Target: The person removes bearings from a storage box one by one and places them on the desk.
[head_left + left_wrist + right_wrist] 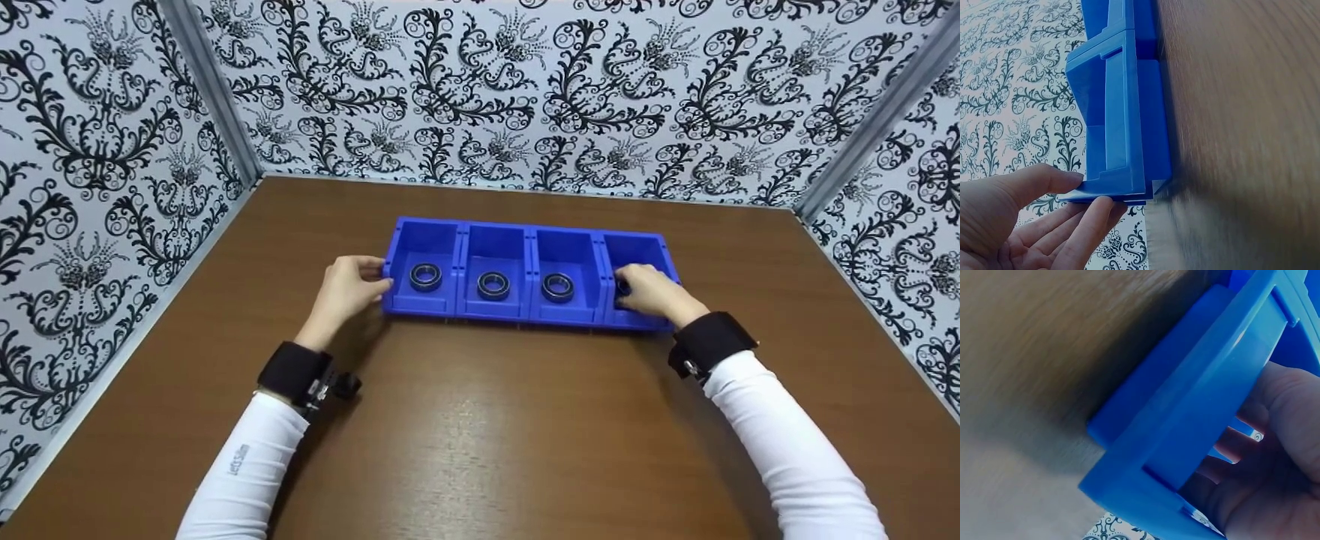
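Note:
A row of joined blue bins [493, 310] stands on the table, divided into several compartments. The three compartments from the left hold one black-rimmed ball bearing each: a left one [425, 277], a second [493, 286] and a third [557, 288]. At the left end, my left hand [346, 289] pinches the side wall of the end bin [1123, 140], thumb on the inner side and fingers outside. My right hand [651, 291] reaches into the rightmost compartment, fingers curled round a dark bearing [622, 288] that they mostly hide. In the right wrist view the front wall [1207, 399] covers those fingertips.
The brown wooden table [465, 420] extends in front of the bins and to both sides. Patterned black-and-white panels [495, 97] with grey corner posts [217, 90] enclose it at the back, left and right.

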### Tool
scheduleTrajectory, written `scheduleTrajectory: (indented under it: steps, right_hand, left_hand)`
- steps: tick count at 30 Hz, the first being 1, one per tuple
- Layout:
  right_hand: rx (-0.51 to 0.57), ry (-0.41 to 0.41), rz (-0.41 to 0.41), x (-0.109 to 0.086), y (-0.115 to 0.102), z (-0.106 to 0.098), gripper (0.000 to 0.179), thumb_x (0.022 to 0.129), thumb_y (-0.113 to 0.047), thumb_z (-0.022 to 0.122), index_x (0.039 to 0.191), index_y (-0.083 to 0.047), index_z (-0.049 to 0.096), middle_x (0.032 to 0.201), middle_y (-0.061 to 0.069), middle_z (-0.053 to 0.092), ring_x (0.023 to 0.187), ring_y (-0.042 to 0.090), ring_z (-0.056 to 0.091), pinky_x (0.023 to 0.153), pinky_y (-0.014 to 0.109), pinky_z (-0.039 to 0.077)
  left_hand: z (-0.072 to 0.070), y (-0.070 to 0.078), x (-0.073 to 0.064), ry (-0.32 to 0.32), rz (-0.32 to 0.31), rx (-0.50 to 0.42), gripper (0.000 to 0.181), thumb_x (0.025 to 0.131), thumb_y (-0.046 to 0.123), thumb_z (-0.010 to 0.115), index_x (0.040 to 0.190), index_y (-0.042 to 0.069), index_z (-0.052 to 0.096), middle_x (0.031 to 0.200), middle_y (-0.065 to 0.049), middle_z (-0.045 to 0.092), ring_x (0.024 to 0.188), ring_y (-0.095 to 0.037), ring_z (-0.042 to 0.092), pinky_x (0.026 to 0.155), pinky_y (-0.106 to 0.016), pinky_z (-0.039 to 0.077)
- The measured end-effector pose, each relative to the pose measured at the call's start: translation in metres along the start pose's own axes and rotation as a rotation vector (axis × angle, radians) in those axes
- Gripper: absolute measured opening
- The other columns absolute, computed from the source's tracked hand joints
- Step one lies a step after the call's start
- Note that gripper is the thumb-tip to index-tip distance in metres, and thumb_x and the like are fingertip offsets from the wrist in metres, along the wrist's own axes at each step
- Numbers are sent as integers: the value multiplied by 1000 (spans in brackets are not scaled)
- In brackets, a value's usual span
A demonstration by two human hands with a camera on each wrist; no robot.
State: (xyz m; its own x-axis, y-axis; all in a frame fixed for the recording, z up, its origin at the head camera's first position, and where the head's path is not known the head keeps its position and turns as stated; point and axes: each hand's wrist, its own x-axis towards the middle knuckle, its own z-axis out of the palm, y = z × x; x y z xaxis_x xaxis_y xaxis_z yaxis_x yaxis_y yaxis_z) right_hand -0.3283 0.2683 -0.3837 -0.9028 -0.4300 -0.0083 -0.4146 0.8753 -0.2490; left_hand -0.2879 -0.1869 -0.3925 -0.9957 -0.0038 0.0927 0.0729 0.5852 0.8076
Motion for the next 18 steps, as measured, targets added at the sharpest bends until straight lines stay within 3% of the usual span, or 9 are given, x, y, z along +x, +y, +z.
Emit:
scheduleTrajectory:
  steps: [13,18]
  right_hand:
    - [-15,-30,9,7,-1,-3,16,75,1,69,91,2,65,88,20,65,84,34,59,76,58,51]
    - [-31,-40,22,7,0,-2,24,76,-1,69,98,6,66,100,29,69,96,45,64,84,65,53]
  left_hand:
    - [0,-1,0,-5,-5,-17,42,91,6,69,131,-8,64,126,-28,70,115,-38,72,73,-17,63]
    - [0,0,1,-7,-1,-10,42,92,6,69,131,-8,65,124,-28,71,114,-37,72,73,-18,63]
